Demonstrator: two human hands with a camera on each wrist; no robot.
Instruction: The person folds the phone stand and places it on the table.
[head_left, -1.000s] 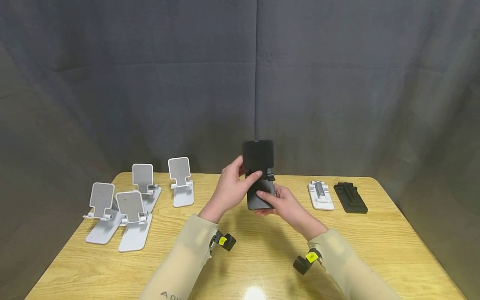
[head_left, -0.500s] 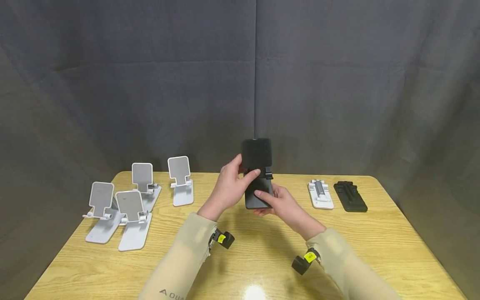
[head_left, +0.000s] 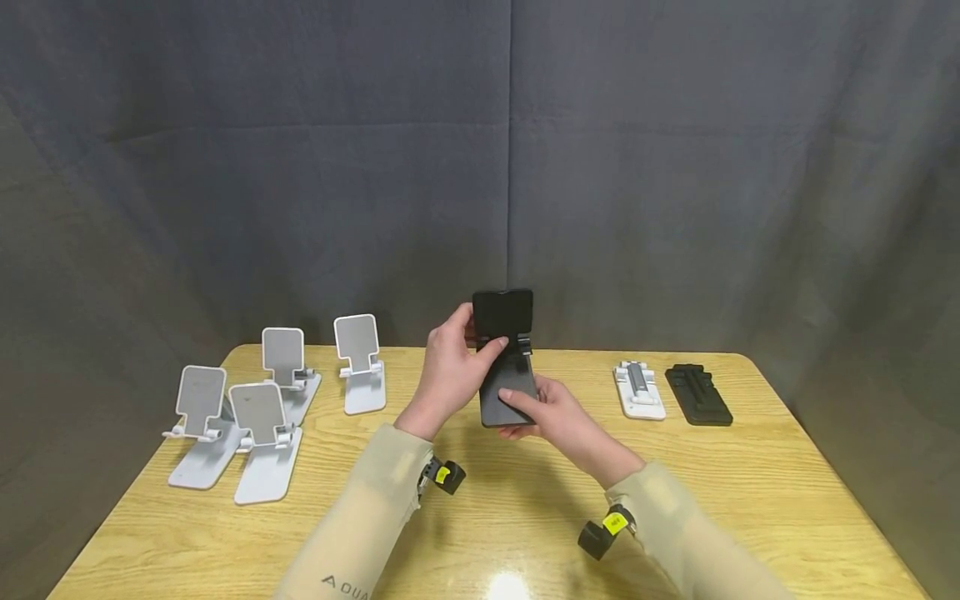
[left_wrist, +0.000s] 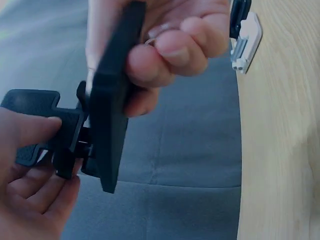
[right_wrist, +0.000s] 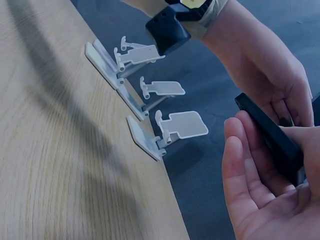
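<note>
A black folding phone stand (head_left: 504,379) is held up over the table between both hands, its top plate (head_left: 504,312) swung up from the base. My left hand (head_left: 456,367) pinches the top plate near its hinge, thumb across the front and fingers behind. Lower down, my right hand (head_left: 555,415) grips the base, thumb on its face and fingers underneath. In the left wrist view the stand's base (left_wrist: 107,115) is edge-on, with the left thumb pressed on the plate (left_wrist: 67,125). The right wrist view shows the right fingers (right_wrist: 242,175) under the base's dark edge (right_wrist: 270,132).
Several white phone stands (head_left: 270,467) stand unfolded on the left of the wooden table (head_left: 480,533). At the right lie a folded white stand (head_left: 640,392) and a folded black stand (head_left: 699,396). A dark grey curtain (head_left: 675,167) hangs behind the table.
Both hands have shifted slightly left with the black phone stand. Its top plate looks shorter in view now, tilted differently against the base. The other stands have stayed put.
</note>
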